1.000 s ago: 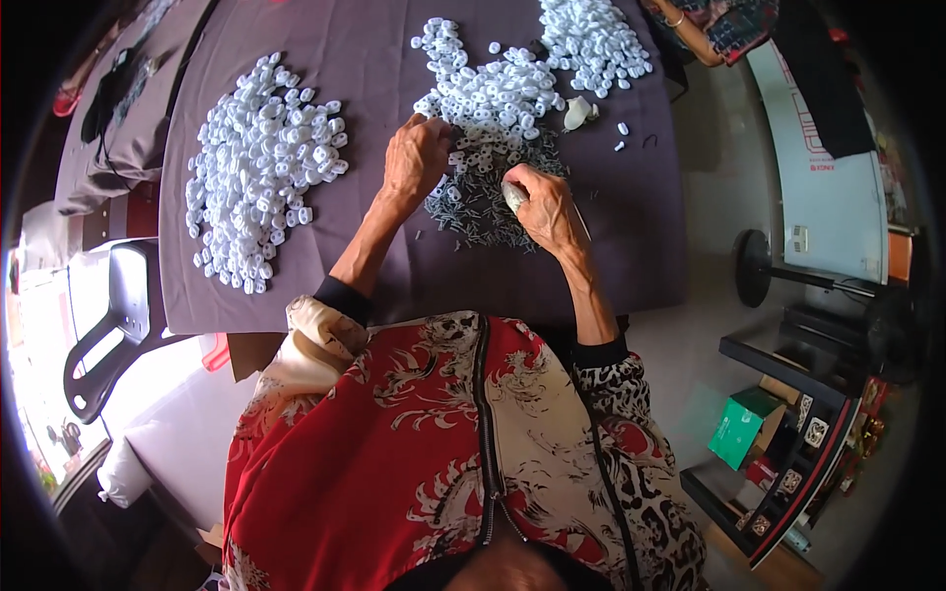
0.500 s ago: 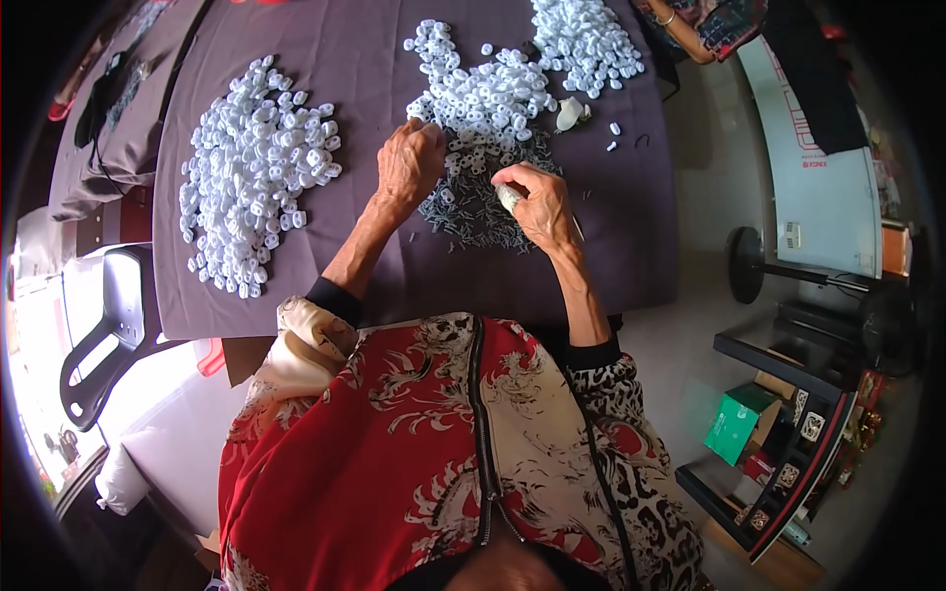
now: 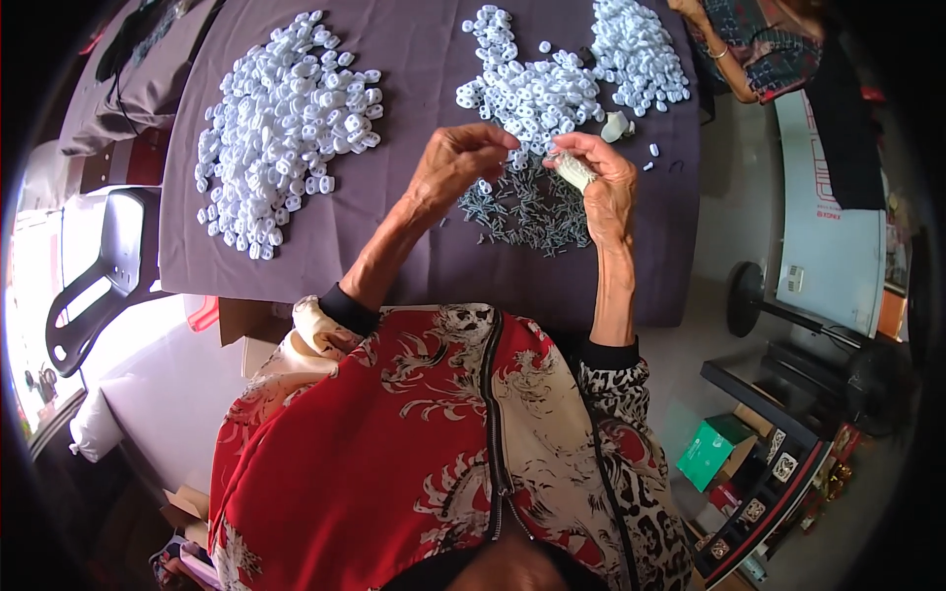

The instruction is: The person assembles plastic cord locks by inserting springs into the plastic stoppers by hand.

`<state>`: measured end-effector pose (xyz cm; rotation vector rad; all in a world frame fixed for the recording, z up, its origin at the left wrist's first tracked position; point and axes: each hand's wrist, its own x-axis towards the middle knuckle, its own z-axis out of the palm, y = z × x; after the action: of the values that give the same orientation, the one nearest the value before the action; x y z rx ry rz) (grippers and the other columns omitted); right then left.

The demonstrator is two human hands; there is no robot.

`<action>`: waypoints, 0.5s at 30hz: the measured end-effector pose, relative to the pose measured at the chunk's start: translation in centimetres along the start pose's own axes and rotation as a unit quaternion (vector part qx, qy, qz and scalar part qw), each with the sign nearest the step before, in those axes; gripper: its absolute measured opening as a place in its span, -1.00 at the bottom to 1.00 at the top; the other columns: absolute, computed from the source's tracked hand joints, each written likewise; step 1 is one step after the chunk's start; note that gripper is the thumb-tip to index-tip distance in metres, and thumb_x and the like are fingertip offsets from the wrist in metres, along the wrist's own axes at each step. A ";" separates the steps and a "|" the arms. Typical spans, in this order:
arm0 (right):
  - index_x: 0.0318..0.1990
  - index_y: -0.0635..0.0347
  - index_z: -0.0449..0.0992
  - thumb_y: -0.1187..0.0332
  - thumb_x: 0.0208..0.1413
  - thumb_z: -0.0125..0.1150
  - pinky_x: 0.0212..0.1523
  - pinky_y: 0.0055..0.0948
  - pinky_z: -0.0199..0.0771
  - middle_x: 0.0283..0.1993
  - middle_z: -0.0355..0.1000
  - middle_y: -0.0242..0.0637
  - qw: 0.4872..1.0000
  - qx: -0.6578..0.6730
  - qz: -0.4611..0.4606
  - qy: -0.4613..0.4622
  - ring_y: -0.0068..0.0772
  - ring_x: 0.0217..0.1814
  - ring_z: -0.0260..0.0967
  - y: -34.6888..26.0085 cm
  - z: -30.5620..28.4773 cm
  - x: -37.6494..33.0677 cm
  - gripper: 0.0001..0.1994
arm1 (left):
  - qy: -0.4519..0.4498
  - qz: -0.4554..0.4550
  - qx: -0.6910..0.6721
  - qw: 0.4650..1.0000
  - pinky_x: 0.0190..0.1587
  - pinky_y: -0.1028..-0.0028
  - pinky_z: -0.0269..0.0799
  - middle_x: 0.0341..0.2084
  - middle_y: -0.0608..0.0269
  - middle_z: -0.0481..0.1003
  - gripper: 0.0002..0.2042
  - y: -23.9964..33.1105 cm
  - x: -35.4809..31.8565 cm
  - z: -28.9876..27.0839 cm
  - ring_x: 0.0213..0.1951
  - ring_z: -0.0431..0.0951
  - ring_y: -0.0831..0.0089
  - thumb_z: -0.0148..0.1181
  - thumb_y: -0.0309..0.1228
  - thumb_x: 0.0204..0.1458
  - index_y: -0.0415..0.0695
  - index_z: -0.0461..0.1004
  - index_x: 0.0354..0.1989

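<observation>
My left hand [image 3: 461, 165] is closed in a pinch over the near edge of a heap of small white two-holed plastic pieces [image 3: 537, 94]. What its fingertips hold, if anything, is too small to name. Facing it across a narrow gap, my right hand [image 3: 609, 187] is also pinched, its fingertips at the same heap. A white cloth-like wrapping [image 3: 574, 171] shows at its thumb; whether it is worn or held I cannot tell. Below both hands spreads a pile of small dark grey screws or pins [image 3: 532, 212].
A large heap of white pieces [image 3: 286, 128] lies on the left of the purple-grey tablecloth [image 3: 394, 271], and another heap [image 3: 639, 59] at the far right. Near that sits a crumpled white thing [image 3: 617, 127]. Another person's arm [image 3: 731, 69] shows beyond the table's right edge.
My left hand has come away from the white heap, toward my right hand, and the fingertips of both now face each other closely. The whole view has shifted slightly.
</observation>
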<state>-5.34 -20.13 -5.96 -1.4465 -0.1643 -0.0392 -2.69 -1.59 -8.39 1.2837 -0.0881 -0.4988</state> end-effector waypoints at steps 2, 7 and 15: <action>-0.27 0.28 0.49 0.61 -0.12 0.10 -0.29 -0.67 0.33 -0.37 0.45 -0.40 0.990 -0.132 0.038 0.042 -0.65 -0.34 0.36 -0.5 0.5 0.1 -0.80 | 0.001 -0.005 0.014 1.000 -0.44 0.64 0.29 -0.58 0.36 0.42 -0.85 0.6 -0.5 1.0 -0.54 0.36 0.66 0.09 -0.47 -0.05 -0.24 0.48 -0.31; -0.23 0.31 0.47 0.63 -0.08 0.04 -0.26 -0.69 0.30 -0.35 0.44 -0.40 0.960 -0.276 -0.017 0.041 -0.68 -0.34 0.32 -1.2 1.6 0.0 -0.79 | 0.007 -0.012 -0.006 1.000 -0.47 0.66 0.26 -0.63 0.38 0.41 -0.85 0.5 -0.3 2.6 -0.56 0.36 0.67 0.19 -0.40 -0.10 -0.24 0.48 -0.42; -0.26 0.28 0.49 0.60 -0.12 0.08 -0.23 -0.64 0.31 -0.31 0.43 -0.38 0.958 -0.280 -0.056 0.030 -0.60 -0.29 0.36 -1.1 0.2 0.4 -0.80 | 0.018 -0.014 -0.107 0.994 -0.46 0.66 0.30 -0.61 0.37 0.41 -0.91 0.0 0.0 2.1 -0.56 0.36 0.66 0.15 -0.44 -0.07 -0.19 0.44 -0.46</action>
<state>-5.10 -20.01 -4.77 -1.9979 -0.1952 -0.2380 -3.38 -3.46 -7.78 1.0844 0.0146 -0.4950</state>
